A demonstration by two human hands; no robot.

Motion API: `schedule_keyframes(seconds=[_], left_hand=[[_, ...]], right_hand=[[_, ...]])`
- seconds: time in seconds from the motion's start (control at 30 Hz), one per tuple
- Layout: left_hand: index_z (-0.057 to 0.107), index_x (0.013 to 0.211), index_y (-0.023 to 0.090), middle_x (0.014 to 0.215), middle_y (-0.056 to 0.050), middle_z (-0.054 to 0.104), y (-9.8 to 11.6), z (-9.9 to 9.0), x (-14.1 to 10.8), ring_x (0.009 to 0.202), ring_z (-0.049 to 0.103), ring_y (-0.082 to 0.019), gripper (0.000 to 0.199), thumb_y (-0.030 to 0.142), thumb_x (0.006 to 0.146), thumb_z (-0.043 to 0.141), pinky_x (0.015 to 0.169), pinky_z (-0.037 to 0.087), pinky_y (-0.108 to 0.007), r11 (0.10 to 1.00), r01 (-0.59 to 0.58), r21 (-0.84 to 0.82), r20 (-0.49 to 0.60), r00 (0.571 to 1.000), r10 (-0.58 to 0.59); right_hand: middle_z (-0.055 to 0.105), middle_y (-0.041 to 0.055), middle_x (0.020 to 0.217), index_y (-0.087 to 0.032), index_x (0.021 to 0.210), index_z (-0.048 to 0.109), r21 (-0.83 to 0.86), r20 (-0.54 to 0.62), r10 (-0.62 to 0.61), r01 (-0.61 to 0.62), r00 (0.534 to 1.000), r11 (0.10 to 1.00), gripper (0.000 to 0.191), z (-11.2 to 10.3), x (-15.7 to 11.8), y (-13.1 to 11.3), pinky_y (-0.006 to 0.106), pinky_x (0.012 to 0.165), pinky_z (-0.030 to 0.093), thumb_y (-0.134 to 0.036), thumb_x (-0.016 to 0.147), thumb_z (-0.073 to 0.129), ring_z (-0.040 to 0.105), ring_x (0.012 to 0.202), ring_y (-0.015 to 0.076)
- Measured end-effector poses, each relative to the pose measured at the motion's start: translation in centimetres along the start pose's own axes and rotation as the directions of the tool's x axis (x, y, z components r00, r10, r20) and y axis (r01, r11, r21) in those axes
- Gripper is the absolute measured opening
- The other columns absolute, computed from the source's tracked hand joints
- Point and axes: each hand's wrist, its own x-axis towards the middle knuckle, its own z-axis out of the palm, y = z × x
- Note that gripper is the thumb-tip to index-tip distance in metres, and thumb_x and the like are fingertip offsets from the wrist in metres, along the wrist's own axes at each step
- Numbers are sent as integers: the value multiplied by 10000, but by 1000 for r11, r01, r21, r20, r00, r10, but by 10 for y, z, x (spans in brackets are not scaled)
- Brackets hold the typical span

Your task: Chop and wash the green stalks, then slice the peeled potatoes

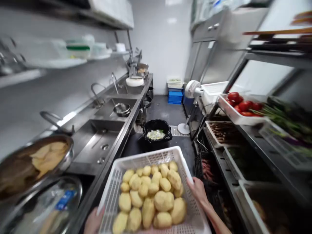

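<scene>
Both left hand (95,220) and right hand (198,191) are closed on one white perforated plastic basket (142,161) of oval yellow potatoes (164,201).

Bright; glare on glossy white wall (163,48); shadow under grey metal shelf (254,136); edges stretched, bare left hand (93,221) blurred.

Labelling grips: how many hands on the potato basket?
2: left hand at the white basket's left rim, blurred and cut off by the frame; right hand at its right rim. No others show.
</scene>
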Motion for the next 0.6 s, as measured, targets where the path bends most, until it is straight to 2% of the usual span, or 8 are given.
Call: schedule_keyframes(seconds=[0.07, 0.17, 0.23, 0.33, 0.43, 0.5, 0.6], left_hand=[[657, 691, 217, 639, -99, 698, 52, -4, 49, 677, 709, -326, 663, 875, 686, 570, 603, 543, -366, 999, 35, -14, 42, 999, -35], [661, 721, 219, 699, -98, 721, 129, -12, 121, 738, 718, -324, 587, 801, 729, 583, 629, 528, -348, 999, 46, -5, 95, 994, -45], [635, 697, 227, 709, -96, 717, 175, 0, 157, 754, 712, -319, 539, 760, 743, 570, 638, 509, -341, 1000, 29, 11, 142, 989, -30], [573, 634, 244, 686, -92, 692, 232, 40, 188, 741, 688, -305, 485, 716, 731, 525, 653, 475, -338, 1000, -1, 27, 206, 978, -4], [545, 602, 253, 639, -84, 658, 280, 84, 212, 711, 660, -300, 489, 729, 702, 500, 657, 450, -344, 999, 2, 33, 225, 974, -10], [557, 601, 249, 628, -80, 654, 316, 112, 233, 705, 655, -305, 511, 751, 687, 513, 647, 443, -345, 999, 32, 13, 221, 975, -34], [577, 601, 238, 615, -80, 658, 378, 151, 269, 693, 660, -310, 551, 786, 658, 564, 619, 444, -343, 993, 98, -61, 178, 980, -86]], right_hand=[[706, 134, 656, -233, 612, 606, -13, -33, 61, -61, 998, 998, 490, -23, 49, -5, 350, 617, 453, -695, 724, 487, 648, 639, 276], [747, 149, 712, -185, 679, 690, -42, -42, 122, -124, 992, 991, 542, -60, 105, -24, 363, 648, 488, -702, 689, 529, 688, 688, 302], [753, 147, 717, -172, 680, 708, -40, -35, 162, -164, 986, 986, 559, -79, 134, -36, 367, 650, 500, -706, 675, 543, 696, 696, 307], [753, 143, 711, -166, 679, 716, -7, -53, 202, -202, 978, 979, 571, -96, 178, -42, 372, 645, 508, -715, 664, 557, 694, 695, 311], [745, 129, 696, -169, 683, 713, 28, -60, 184, -182, 981, 983, 556, -101, 241, -31, 363, 638, 507, -707, 688, 575, 676, 680, 295], [724, 117, 666, -178, 656, 688, 44, -50, 160, -158, 986, 987, 539, -101, 302, -21, 351, 620, 493, -701, 704, 569, 652, 659, 277], [688, 98, 634, -185, 635, 660, 64, -26, 106, -104, 994, 992, 529, -106, 417, -21, 336, 601, 467, -697, 716, 552, 617, 634, 253]])
